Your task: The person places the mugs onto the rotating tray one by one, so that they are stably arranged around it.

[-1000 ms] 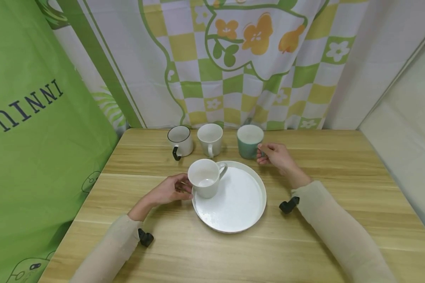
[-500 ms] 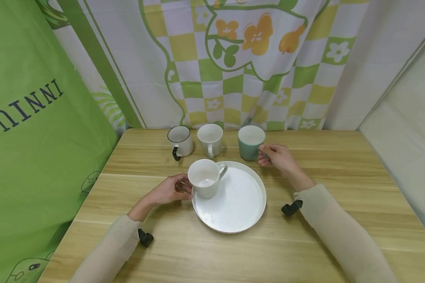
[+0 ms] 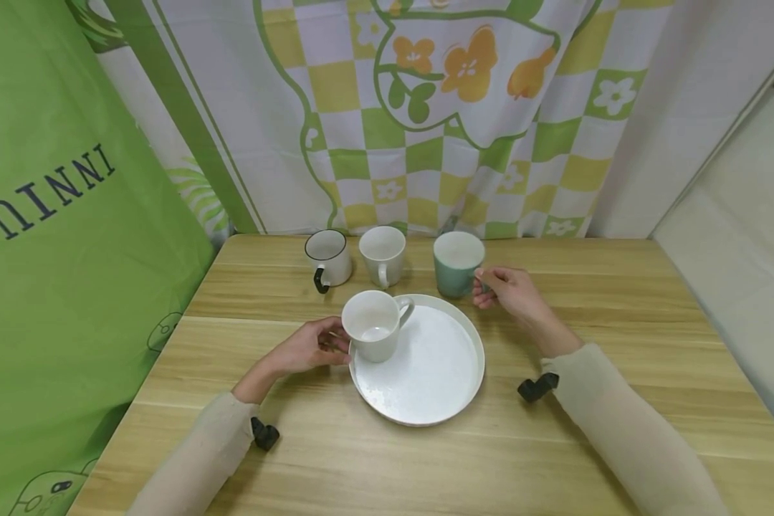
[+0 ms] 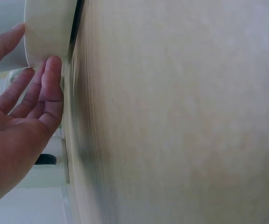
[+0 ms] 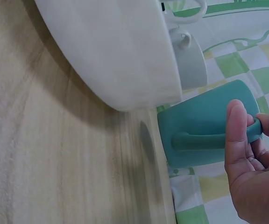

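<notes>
In the head view, my right hand (image 3: 511, 292) pinches the handle of a teal mug (image 3: 454, 278) with a pale inside, behind the round white tray (image 3: 435, 376). The right wrist view shows thumb and fingers at the upper part of the teal handle (image 5: 200, 141), with the mug's base close over the table. An off-white mug (image 3: 379, 350) stands at the tray's left side, its handle turned to the back right. Beside it my left hand (image 3: 311, 345) touches the tray's left edge with loosely bent fingers. The left wrist view has its fingertips (image 4: 54, 63) right at the tray's outer wall.
At the table's back edge stand a white mug with a black rim and handle (image 3: 337, 269) and a plain white mug (image 3: 390, 269). A patterned curtain (image 3: 438, 165) hangs behind the wooden table (image 3: 426, 466). Green cloth (image 3: 90, 251) hangs along the left.
My right hand has brought the teal mug slightly toward me and to the right, nearer the tray's back rim. My left hand, the tray and the other mugs stay where they were.
</notes>
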The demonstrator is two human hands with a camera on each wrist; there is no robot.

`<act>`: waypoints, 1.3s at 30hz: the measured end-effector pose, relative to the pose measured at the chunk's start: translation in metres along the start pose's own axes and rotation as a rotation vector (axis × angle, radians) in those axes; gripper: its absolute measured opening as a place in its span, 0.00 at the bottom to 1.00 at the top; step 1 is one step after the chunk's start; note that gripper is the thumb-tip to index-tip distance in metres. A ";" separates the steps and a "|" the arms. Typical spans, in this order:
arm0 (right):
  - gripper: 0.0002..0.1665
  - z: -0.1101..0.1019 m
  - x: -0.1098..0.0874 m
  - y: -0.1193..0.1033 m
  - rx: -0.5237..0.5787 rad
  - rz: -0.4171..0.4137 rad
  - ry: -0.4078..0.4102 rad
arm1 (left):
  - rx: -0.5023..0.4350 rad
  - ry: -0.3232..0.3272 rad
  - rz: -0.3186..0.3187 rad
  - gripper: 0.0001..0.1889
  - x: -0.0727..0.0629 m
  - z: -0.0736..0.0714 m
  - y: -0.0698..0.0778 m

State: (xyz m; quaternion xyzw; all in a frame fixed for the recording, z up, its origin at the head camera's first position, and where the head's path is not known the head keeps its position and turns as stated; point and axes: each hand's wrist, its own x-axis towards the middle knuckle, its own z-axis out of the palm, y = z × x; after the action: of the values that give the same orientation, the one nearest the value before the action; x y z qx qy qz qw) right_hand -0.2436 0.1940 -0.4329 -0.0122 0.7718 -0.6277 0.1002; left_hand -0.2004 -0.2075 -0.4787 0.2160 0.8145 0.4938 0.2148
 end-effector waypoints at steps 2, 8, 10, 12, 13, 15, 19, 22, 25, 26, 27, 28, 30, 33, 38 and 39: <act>0.29 0.000 -0.003 -0.002 -0.007 0.001 -0.002 | -0.002 0.000 0.002 0.29 0.000 0.000 0.000; 0.29 0.000 -0.011 -0.007 -0.008 -0.015 -0.018 | 0.005 0.002 0.002 0.29 0.000 -0.001 0.002; 0.29 0.000 -0.013 -0.008 -0.003 -0.024 -0.024 | 0.004 0.001 -0.002 0.30 0.000 -0.001 0.003; 0.29 0.001 -0.015 -0.010 0.001 -0.029 -0.032 | 0.003 0.001 -0.004 0.30 -0.001 -0.001 0.004; 0.29 0.001 -0.017 -0.010 0.002 -0.031 -0.035 | 0.002 0.000 -0.004 0.30 -0.001 -0.001 0.004; 0.29 0.002 -0.019 -0.012 0.006 -0.034 -0.041 | 0.000 0.001 -0.002 0.30 0.000 -0.001 0.004; 0.28 0.002 -0.026 -0.015 0.021 -0.047 -0.056 | 0.002 0.004 0.006 0.29 0.000 -0.001 0.004; 0.28 0.001 -0.029 -0.017 0.038 -0.060 -0.063 | 0.002 0.004 0.009 0.29 0.000 -0.001 0.004; 0.27 0.000 -0.032 -0.018 0.037 -0.066 -0.067 | -0.001 0.001 0.008 0.30 0.000 -0.002 0.004; 0.27 0.000 -0.033 -0.018 0.028 -0.067 -0.067 | -0.001 0.000 0.009 0.30 0.000 -0.002 0.003; 0.26 0.000 -0.034 -0.018 0.021 -0.067 -0.070 | 0.000 -0.001 0.009 0.30 0.000 -0.002 0.003; 0.26 0.000 -0.035 -0.019 0.012 -0.067 -0.073 | 0.000 -0.001 0.008 0.30 0.000 -0.002 0.002; 0.27 0.000 -0.037 -0.020 -0.005 -0.069 -0.081 | 0.002 -0.002 0.006 0.30 0.000 -0.001 0.001; 0.28 0.001 -0.040 -0.021 -0.021 -0.076 -0.098 | 0.003 -0.004 0.001 0.30 0.000 -0.001 0.002; 0.25 0.003 -0.047 -0.021 -0.025 -0.076 -0.117 | 0.001 -0.005 0.003 0.30 0.000 0.000 0.002; 0.25 0.004 -0.048 -0.021 -0.023 -0.076 -0.119 | 0.001 -0.005 0.006 0.30 0.000 0.000 0.002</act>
State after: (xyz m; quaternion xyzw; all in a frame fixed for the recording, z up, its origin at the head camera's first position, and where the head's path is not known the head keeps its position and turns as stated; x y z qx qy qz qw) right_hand -0.1981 0.1929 -0.4063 -0.0798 0.7707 -0.6203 0.1219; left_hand -0.2004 -0.2070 -0.4769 0.2198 0.8137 0.4933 0.2153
